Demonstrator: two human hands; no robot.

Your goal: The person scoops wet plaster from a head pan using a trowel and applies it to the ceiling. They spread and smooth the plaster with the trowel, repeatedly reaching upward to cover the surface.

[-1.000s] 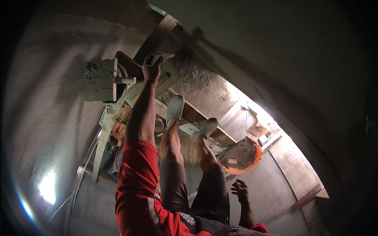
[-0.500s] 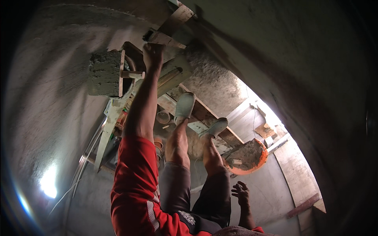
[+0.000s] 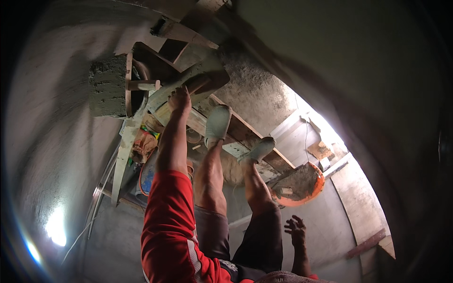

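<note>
My left arm, in a red sleeve, reaches up and forward. My left hand [image 3: 180, 99] is closed at the near end of the handle of a long plastering float [image 3: 218, 75], which lies flat with its handle up. Left of it, a mortar-covered board with a short wooden handle [image 3: 145, 85] sits by a dark round container. A wooden-backed brush [image 3: 185, 33] with dark bristles lies beyond the float. Low on the right, my right hand [image 3: 296, 231] hangs with its fingers apart and nothing in them, below an orange tub [image 3: 320, 185] of grey mortar.
My feet in light shoes [image 3: 218, 123] stand on a wooden plank [image 3: 245, 134]. A small block [image 3: 286, 191] lies in the tub. Bare plastered wall [image 3: 52, 94] rises at the left, with a bright lamp [image 3: 56, 226] low beside it. Buckets and bags sit below the plank.
My left hand has come back from beside the brush to the float's handle. The brush stays behind on the boards. My right hand has hardly moved; the view has shifted slightly.
</note>
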